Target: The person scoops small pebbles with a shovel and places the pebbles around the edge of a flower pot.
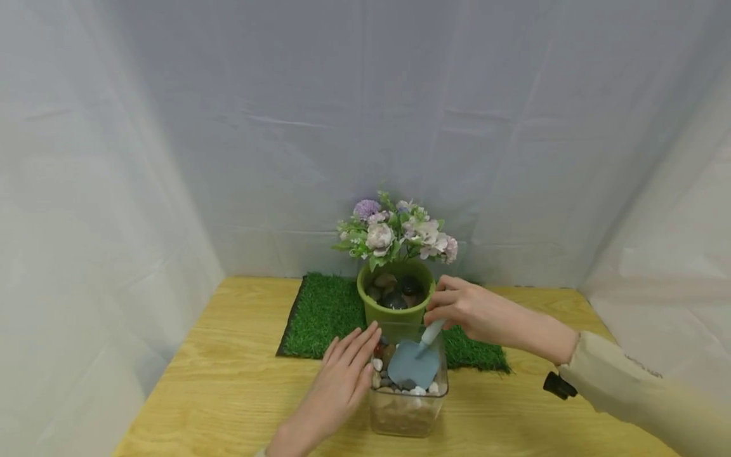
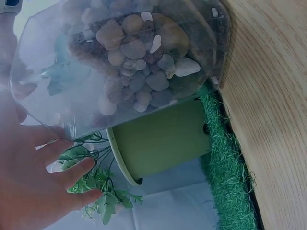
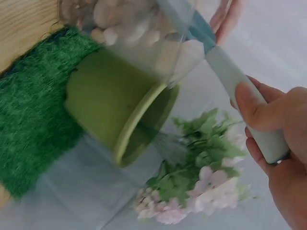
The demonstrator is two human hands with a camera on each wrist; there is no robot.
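My right hand [image 1: 465,311] grips the pale handle [image 3: 230,76] of a small blue garden trowel [image 1: 412,365]. The trowel's blade lies inside a clear plastic container [image 1: 407,416], over the pebbles [image 2: 148,76] that fill its lower part. Against the container's left side rests my left hand [image 1: 342,374], its fingers straight and slightly spread near the rim. Just behind the container stands a green flowerpot [image 1: 394,314], with dark and brown stones inside and artificial purple, pink and white flowers [image 1: 394,231] rising from it.
Under the pot lies a rectangle of artificial grass [image 1: 328,317] on the wooden table [image 1: 228,381]. Pale sheeting [image 1: 365,127] hangs behind and at both sides. A small black clip-like object [image 1: 559,385] shows at the right sleeve.
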